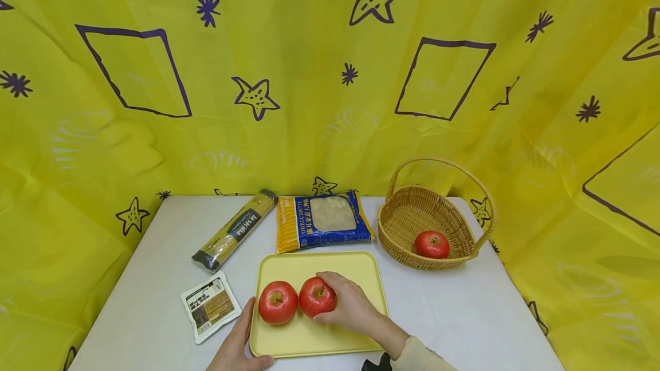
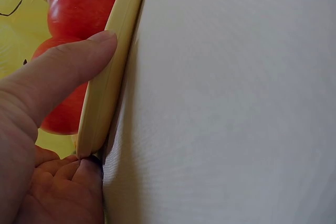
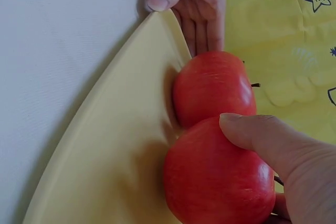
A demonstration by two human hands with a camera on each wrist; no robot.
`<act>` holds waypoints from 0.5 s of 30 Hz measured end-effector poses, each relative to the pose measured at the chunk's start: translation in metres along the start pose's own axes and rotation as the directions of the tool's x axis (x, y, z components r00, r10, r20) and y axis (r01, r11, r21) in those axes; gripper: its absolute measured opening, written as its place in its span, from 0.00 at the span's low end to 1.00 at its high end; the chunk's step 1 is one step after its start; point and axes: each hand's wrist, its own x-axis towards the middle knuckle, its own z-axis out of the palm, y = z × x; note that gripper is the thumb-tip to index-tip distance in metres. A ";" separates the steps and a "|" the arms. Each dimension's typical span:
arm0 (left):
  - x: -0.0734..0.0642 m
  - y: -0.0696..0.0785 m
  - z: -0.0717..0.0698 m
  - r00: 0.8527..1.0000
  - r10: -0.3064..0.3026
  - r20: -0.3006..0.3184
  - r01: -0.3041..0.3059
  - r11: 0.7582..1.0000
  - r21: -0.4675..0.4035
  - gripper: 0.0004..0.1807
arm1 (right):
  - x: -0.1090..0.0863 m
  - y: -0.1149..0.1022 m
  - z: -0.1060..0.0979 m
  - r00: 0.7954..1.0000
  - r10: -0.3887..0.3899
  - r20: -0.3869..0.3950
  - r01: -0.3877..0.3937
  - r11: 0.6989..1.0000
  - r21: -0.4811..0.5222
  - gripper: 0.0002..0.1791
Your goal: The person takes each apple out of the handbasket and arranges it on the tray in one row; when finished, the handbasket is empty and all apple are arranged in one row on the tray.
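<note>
A pale yellow tray [image 1: 309,343] lies on the white table with two red apples on it. My right hand [image 1: 353,307] grips the right-hand apple [image 1: 315,298], thumb on its near side and fingers over the far side. Close beside it on the left sits the other apple [image 1: 277,303]. My left hand [image 1: 238,342] holds the tray at its near left corner, and the left wrist view shows the thumb [image 2: 79,64] against the rim. In the right wrist view, the held apple [image 3: 215,177] appears against the other apple [image 3: 212,87].
Right of the tray, a wicker basket [image 1: 399,219] with a tall handle contains a third apple [image 1: 432,244]. Behind the tray lies a blue and yellow orecchiette bag [image 1: 330,221]. A long pasta packet [image 1: 237,231] and a flat white packet [image 1: 210,306] lie on the left.
</note>
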 end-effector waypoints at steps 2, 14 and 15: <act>0.000 0.000 0.000 1.000 -0.002 0.000 0.002 1.000 0.002 0.71 | 0.000 0.000 0.001 1.000 0.006 0.009 -0.006 1.000 -0.006 0.45; -0.001 -0.001 0.001 1.000 -0.001 -0.003 0.001 1.000 -0.007 0.71 | -0.001 0.000 0.006 0.999 0.027 0.024 -0.027 0.999 -0.020 0.46; -0.001 -0.001 0.001 1.000 -0.004 -0.002 0.004 1.000 -0.009 0.71 | -0.001 0.000 0.006 0.999 0.029 0.025 -0.029 0.999 -0.018 0.46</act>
